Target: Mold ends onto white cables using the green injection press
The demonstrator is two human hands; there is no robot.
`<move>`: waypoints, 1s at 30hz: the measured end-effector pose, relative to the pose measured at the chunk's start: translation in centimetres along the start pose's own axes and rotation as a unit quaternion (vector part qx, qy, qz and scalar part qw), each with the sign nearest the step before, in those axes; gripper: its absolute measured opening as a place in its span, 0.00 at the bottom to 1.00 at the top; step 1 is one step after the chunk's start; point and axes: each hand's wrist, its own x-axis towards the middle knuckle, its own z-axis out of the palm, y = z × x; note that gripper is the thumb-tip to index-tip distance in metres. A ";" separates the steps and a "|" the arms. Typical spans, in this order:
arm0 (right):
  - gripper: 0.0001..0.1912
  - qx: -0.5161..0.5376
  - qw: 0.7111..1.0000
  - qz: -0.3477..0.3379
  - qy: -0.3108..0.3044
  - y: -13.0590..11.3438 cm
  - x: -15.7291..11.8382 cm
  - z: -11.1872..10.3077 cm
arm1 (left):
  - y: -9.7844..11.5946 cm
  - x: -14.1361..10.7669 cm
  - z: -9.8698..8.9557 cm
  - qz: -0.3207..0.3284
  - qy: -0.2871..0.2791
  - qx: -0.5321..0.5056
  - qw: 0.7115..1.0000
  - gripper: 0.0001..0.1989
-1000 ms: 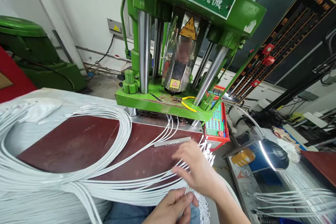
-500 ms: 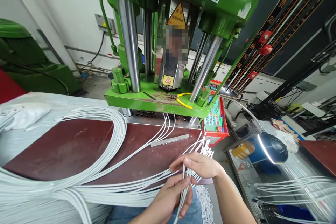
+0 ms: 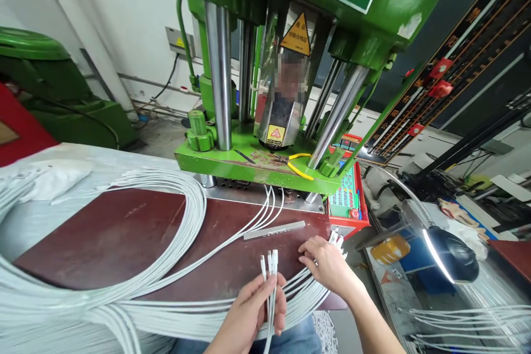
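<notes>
My left hand [image 3: 259,304] is closed around several white cables [image 3: 270,301], held upright. Their white connector ends [image 3: 274,261] stick up above the thumb and fingertips. To the right, my right hand [image 3: 327,265] hovers over the edge of the cable bundle, its fingers slightly bent and apart, with nothing visible between them. Beneath and behind it runs the bundle of white cables [image 3: 309,293], whose connector ends [image 3: 337,238] show beyond the hand. On the brown board [image 3: 232,265], other cables [image 3: 232,238] lead in under the green press [image 3: 257,168].
A large coil of white cables [image 3: 199,215] lies at left. Yellow-handled pliers [image 3: 299,172] rest on the press ledge, and a clear strip [image 3: 274,230] lies on the board. A red control box [image 3: 352,215] stands right of the press, with a lamp [image 3: 452,257] farther right.
My hands have separated. The left has raised the cables so their connector ends show; the right has let go and moved right toward the bundle. The view has shifted slightly.
</notes>
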 end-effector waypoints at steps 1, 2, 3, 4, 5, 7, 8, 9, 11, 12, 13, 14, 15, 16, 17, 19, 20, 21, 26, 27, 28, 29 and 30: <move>0.06 0.006 1.000 -0.006 -0.016 -0.2 0.1 0.0 | 0.1 0.0 0.0 0.006 -0.002 0.002 1.000 0.17; 0.09 0.008 0.999 -0.010 -0.033 -0.4 0.2 -0.1 | 0.2 0.1 -0.1 0.011 -0.005 0.005 1.000 0.17; 0.11 0.007 0.999 -0.010 -0.050 -0.6 0.2 -0.1 | 0.3 0.1 -0.1 0.017 -0.008 0.008 1.000 0.16; 0.13 0.001 0.998 -0.007 -0.064 -0.7 0.3 -0.2 | 0.4 0.2 -0.2 0.020 -0.009 0.013 1.000 0.16; 0.14 -0.003 0.997 -0.005 -0.076 -0.8 0.4 -0.3 | 0.4 0.2 -0.4 0.020 -0.011 0.017 1.000 0.16; 0.12 0.003 0.995 -0.006 -0.096 -0.9 0.8 -0.6 | 0.5 0.4 -0.7 0.021 -0.010 0.021 0.999 0.16; 0.10 0.012 0.996 -0.006 -0.088 -1.0 1.2 -0.8 | 0.5 0.5 -0.8 0.024 -0.009 0.023 0.999 0.16; 0.09 0.018 0.998 -0.007 -0.061 -1.1 1.7 -0.9 | 0.6 0.6 -0.9 0.028 -0.009 0.025 0.999 0.16; 0.10 0.013 0.999 -0.014 0.026 -1.3 3.1 -0.8 | 0.6 0.6 -1.0 0.031 -0.010 0.032 0.999 0.15; 0.13 0.003 0.998 -0.023 0.064 -1.4 3.9 -0.5 | 0.7 0.6 -1.0 0.031 -0.010 0.037 0.999 0.15; 0.16 -0.009 0.995 -0.037 0.089 -1.5 4.8 -0.1 | 0.8 0.5 -1.0 0.030 -0.011 0.043 0.999 0.15; 0.19 -0.018 0.994 -0.053 0.099 -1.5 5.5 0.5 | 0.8 0.4 -0.9 0.032 -0.010 0.049 0.998 0.15; 0.20 -0.019 0.992 -0.068 0.102 -1.4 6.2 1.2 | 0.9 0.3 -0.8 0.035 -0.008 0.057 0.998 0.15; 0.19 -0.016 0.991 -0.080 0.103 -1.3 6.8 1.9 | 1.0 0.2 -0.8 0.039 -0.005 0.064 0.997 0.15; 0.16 -0.012 0.990 -0.091 0.104 -1.1 7.2 2.6 | 1.0 0.1 -0.7 0.042 -0.004 0.071 0.997 0.15; 0.10 -0.004 0.989 -0.107 0.105 -0.8 7.5 3.6 | 1.0 0.0 -0.7 0.045 -0.005 0.081 0.996 0.16; 0.08 -0.002 0.988 -0.115 0.103 -0.7 7.5 3.8 | 1.0 0.0 -0.7 0.047 -0.008 0.085 0.995 0.16; 0.08 -0.002 0.987 -0.123 0.099 -0.6 7.4 3.9 | 0.8 0.1 -0.8 0.049 -0.012 0.088 0.995 0.16; 0.09 0.024 0.989 -0.112 0.094 -1.5 5.3 1.6 | 0.2 0.5 -1.1 0.066 -0.030 0.131 0.989 0.17; 0.09 0.049 0.990 -0.094 0.092 -1.8 4.8 0.9 | 0.1 0.5 -1.1 0.067 -0.033 0.140 0.987 0.17; 0.09 0.087 0.990 -0.072 0.089 -2.1 4.3 0.3 | 0.0 0.6 -1.1 0.068 -0.036 0.149 0.986 0.18; 0.09 0.139 0.986 -0.048 0.082 -2.4 3.9 -0.3 | 0.0 0.6 -1.0 0.068 -0.040 0.156 0.985 0.18; 0.11 0.204 0.976 -0.021 0.071 -2.6 3.6 -0.7 | 0.0 0.6 -1.0 0.068 -0.045 0.165 0.983 0.19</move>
